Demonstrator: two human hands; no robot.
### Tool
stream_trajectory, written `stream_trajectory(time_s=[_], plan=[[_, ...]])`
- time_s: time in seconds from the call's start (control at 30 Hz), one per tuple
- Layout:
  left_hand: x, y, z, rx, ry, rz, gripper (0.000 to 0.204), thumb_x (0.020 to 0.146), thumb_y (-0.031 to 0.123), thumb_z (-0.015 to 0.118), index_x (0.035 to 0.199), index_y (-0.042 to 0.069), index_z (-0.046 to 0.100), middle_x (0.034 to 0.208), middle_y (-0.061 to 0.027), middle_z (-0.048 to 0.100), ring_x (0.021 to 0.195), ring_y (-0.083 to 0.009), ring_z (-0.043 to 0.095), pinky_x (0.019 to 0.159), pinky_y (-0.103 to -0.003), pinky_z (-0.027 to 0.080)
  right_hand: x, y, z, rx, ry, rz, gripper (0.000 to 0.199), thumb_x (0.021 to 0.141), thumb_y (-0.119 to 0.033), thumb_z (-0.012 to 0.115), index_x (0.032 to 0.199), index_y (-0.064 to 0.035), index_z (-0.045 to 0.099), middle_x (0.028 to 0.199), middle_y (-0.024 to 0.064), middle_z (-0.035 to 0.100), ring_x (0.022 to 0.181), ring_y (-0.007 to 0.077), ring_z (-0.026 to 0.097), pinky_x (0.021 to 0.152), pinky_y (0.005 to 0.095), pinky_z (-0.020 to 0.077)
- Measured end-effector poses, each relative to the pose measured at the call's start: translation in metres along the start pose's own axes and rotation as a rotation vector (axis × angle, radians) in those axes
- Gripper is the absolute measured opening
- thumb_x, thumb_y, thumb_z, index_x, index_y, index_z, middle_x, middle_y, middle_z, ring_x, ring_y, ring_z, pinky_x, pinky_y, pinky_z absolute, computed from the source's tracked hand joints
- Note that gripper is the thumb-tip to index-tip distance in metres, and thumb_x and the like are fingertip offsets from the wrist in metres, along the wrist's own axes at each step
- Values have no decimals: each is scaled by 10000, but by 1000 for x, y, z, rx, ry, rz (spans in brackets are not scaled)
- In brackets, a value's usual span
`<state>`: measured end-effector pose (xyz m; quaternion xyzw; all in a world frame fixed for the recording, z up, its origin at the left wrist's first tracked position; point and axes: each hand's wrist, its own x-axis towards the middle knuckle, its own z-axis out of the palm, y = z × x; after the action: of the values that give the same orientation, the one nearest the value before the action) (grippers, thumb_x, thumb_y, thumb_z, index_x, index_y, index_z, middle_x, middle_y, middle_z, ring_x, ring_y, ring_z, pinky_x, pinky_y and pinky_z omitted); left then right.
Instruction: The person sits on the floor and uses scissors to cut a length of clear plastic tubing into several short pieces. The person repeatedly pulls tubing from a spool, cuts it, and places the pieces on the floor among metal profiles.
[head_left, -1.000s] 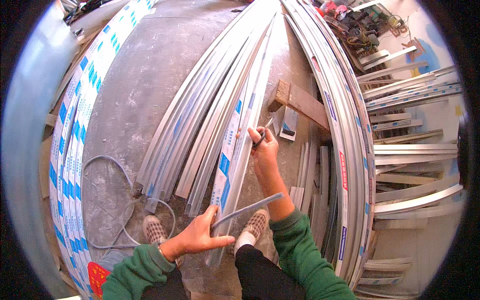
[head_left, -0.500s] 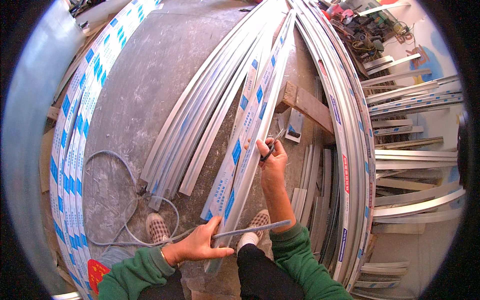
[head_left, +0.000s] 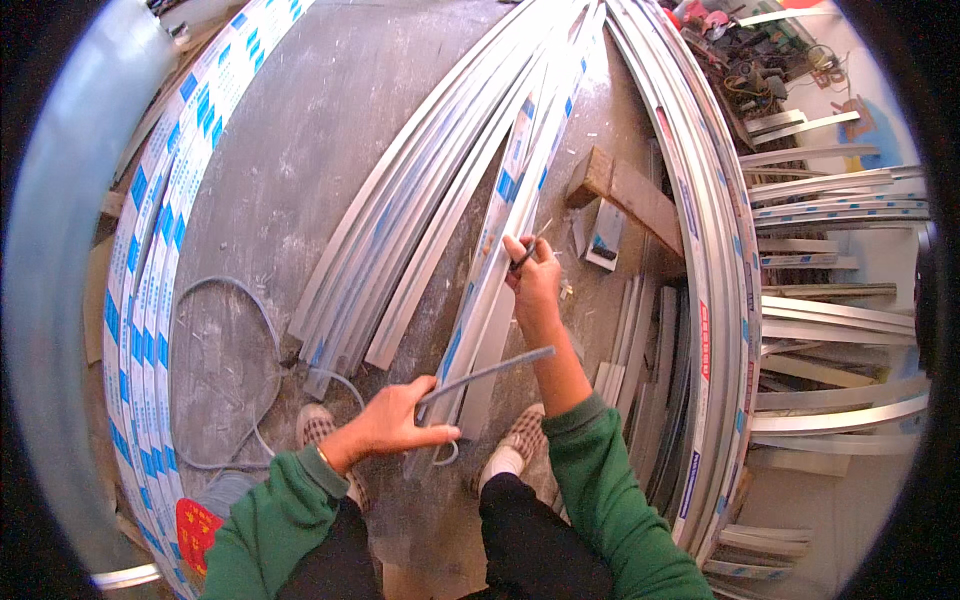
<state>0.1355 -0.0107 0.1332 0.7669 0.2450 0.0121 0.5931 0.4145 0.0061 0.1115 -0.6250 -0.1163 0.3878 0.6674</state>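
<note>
My left hand (head_left: 398,418) is closed around the near end of a long metal profile (head_left: 478,318) covered partly in blue-and-white film. A thin grey flexible strip (head_left: 500,370) lies in the same grip, its free end sticking out to the right. Farther up the profile, my right hand (head_left: 537,278) is closed on a small pair of dark-handled scissors (head_left: 524,256). Its fingers also rest against the profile's edge. A looped length of the grey strip (head_left: 262,318) trails on the floor at the left.
Bundled bare profiles (head_left: 400,240) lie beside the held one. Film-wrapped profiles (head_left: 150,300) line the left, with more stacked (head_left: 715,330) at the right. A wooden block (head_left: 630,205) stands by the right stack. Racked offcuts (head_left: 835,320) fill the right wall. My checkered shoes (head_left: 522,440) are below.
Both hands have moved slightly away from me with the profile and strip. The profile has turned, so less of its blue-and-white film shows.
</note>
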Motion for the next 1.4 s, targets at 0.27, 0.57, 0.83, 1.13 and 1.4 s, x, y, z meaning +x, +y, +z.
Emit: stream_trajectory(time_s=[0.27, 0.57, 0.83, 1.13, 1.4], plan=[[25, -46, 19, 312, 95, -240, 411, 743, 375, 676, 846, -20, 629, 863, -271, 643, 846, -438, 637, 769, -509, 501, 24, 49, -5, -326, 38, -2, 268, 885, -181, 733, 1020, -43, 547, 846, 80, 643, 771, 157, 665, 590, 294, 608], [49, -77, 38, 335, 150, -187, 394, 799, 361, 671, 897, -19, 636, 942, -246, 656, 911, -420, 643, 802, -507, 504, -32, 58, -26, -210, -63, 65, 329, 886, -98, 710, 1123, 37, 526, 989, 176, 698, 852, 231, 722, 665, 313, 615], [48, -56, 28, 430, 244, -235, 602, 792, 532, 706, 1064, -1, 635, 1032, -252, 657, 955, -409, 642, 812, -485, 510, -71, 66, -51, -300, -116, 113, 275, 860, -109, 734, 1075, -8, 598, 783, 69, 701, 646, 120, 673, 462, 205, 439], [5, -39, 20, -486, 258, -202, 318, 993, 261, 570, 815, 15, 664, 614, 8, 560, 592, -66, 515, 570, -248, 407, -132, 59, -80, -165, -173, 341, 326, 865, -143, 740, 1131, -45, 581, 1033, 151, 705, 797, 158, 706, 583, 219, 522], [-20, -47, 53, -706, -113, -289, 294, 1016, 260, 535, 922, 24, 683, 691, 15, 610, 627, -55, 541, 601, -223, 434, -142, 59, -66, -27, -131, 286, 277, 878, -97, 712, 1099, -49, 553, 1084, 194, 698, 769, 150, 691, 558, 195, 523]])
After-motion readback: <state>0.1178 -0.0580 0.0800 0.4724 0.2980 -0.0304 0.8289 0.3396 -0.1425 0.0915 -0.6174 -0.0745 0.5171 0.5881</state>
